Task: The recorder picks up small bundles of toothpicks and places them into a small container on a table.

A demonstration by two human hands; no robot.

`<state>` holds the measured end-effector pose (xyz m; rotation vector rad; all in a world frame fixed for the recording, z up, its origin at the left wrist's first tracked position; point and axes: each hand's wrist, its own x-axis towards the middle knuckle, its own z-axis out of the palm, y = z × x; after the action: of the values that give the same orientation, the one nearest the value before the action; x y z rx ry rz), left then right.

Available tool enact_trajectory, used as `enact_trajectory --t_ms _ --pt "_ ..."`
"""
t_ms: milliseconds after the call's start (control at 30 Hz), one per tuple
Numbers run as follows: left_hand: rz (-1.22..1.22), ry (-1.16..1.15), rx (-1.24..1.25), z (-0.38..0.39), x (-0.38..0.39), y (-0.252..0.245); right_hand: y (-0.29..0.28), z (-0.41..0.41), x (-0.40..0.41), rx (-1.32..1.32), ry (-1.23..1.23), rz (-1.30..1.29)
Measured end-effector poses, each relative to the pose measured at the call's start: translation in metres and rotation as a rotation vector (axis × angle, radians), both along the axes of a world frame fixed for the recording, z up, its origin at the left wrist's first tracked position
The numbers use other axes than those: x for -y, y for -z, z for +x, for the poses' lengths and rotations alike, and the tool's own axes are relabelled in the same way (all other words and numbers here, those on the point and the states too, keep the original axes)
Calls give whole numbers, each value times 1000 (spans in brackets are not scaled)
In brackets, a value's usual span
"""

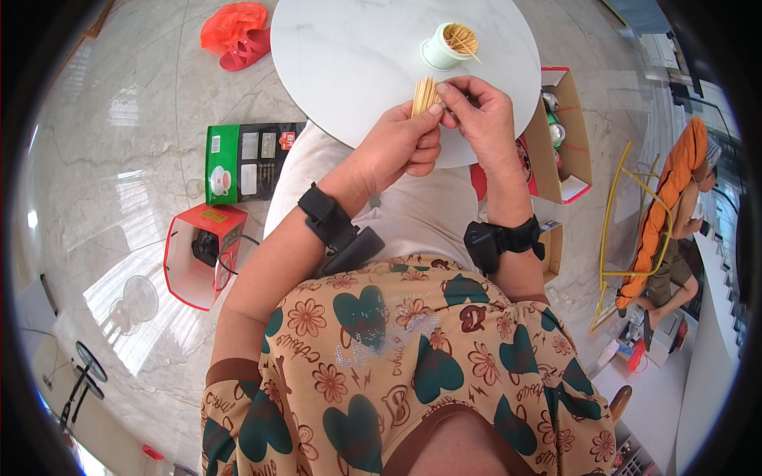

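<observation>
A bundle of wooden toothpicks (pixel 425 96) stands upright in my left hand (pixel 411 140), its thumb pressed across the lower part. Close against the bundle's right side is my right hand (pixel 483 113), thumb and forefinger pinched near the sticks; whether a toothpick is between them cannot be told. Just beyond the hands, a pale green ribbed cup (pixel 437 52) rests on the round white marbled table (pixel 351 65). More toothpicks (pixel 461 38) fill the cup, a few leaning over its rim.
A green and black packet (pixel 223 172) and a red box (pixel 205 256) lie on the floor at left. Right of the table is an open carton (pixel 571 137) with cans. Farther right, a person (pixel 675 268) sits on a yellow-framed orange chair (pixel 661 208). Red sandals (pixel 245 52) lie upper left.
</observation>
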<state>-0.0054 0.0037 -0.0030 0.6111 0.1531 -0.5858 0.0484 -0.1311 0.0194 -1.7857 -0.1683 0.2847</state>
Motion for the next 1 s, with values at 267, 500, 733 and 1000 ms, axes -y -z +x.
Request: enact_trajectory --t_ms 267,500,733,1000 --pt "8 -8 -11 -1 2 0 -2 -1 1 0 -24 -38" --pt "-15 -4 2 -1 1 1 -4 -2 1 0 -10 -32" --pt "-13 -12 -12 -3 2 0 4 -1 4 63 49 -97" --pt "-2 -22 0 -2 2 2 4 0 7 81 32 -127"
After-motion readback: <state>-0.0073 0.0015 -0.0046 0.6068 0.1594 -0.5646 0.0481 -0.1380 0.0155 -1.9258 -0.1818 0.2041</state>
